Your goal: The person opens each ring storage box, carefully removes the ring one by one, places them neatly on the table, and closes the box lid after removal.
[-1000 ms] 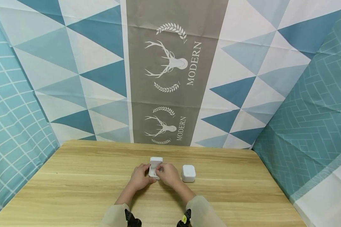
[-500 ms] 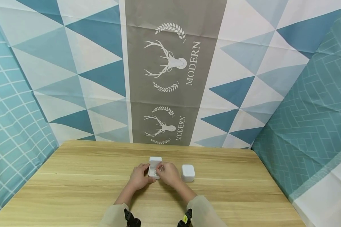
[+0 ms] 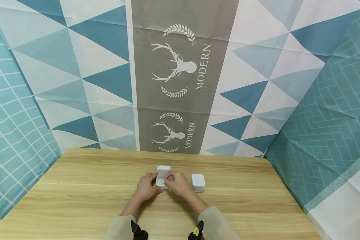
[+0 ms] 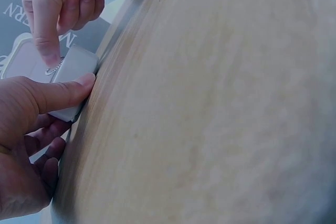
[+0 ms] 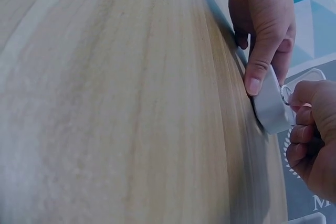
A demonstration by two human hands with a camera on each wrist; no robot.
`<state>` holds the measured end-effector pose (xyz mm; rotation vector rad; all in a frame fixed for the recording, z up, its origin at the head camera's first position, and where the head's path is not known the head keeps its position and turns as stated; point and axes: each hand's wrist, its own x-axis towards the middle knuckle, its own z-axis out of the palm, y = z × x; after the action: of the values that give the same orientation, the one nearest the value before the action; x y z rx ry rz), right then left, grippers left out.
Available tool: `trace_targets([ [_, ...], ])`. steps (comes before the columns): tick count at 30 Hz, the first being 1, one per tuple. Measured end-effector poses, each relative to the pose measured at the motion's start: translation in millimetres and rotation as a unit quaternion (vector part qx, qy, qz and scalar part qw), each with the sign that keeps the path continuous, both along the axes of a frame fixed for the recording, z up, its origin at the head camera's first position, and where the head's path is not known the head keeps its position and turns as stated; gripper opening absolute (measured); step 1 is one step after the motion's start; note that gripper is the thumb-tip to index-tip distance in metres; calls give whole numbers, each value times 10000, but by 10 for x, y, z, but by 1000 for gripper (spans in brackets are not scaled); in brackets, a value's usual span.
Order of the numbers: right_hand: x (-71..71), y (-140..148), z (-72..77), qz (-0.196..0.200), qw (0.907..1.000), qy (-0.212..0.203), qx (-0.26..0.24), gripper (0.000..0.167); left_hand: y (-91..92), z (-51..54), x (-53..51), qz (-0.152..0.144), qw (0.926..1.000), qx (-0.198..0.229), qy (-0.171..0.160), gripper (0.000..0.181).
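A small white box (image 3: 163, 168) stands on the table with its lid raised. My left hand (image 3: 147, 186) grips it from the left side, the thumb (image 4: 65, 94) lying along its front wall in the left wrist view. At the box's opening, my right hand (image 3: 178, 183) pinches a small silvery ring (image 5: 285, 95) between thumb and forefinger. The ring's lower part is hidden by the box's rim and the fingers. My right hand's other fingers are curled.
A second white box (image 3: 198, 183), its lid down, stands on the wooden table (image 3: 243, 206) just right of my right hand. A patterned cloth (image 3: 108, 83) hangs behind the table, with blue tiled cloths at both sides.
The whole head view has shifted slightly. Both hands keep their places at the box, with only slight movement of my right fingers at its opening.
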<state>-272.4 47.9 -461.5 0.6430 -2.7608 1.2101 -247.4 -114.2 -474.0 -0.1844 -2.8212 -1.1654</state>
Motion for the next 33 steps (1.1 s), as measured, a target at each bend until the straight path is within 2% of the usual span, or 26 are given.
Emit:
trace_targets([
  [10, -19, 36, -12, -23, 9965, -649, -525, 9, -2, 2, -18, -36, 10000, 32, 0, 72],
  [22, 3, 67, 0, -49, 9962, -705, -504, 8, -3, 0, -17, 4, 10000, 58, -57, 74],
  [33, 65, 92, 52, 46, 9950, -830, -555, 7, 1, 4, 5, -59, 9998, 163, 116, 75],
])
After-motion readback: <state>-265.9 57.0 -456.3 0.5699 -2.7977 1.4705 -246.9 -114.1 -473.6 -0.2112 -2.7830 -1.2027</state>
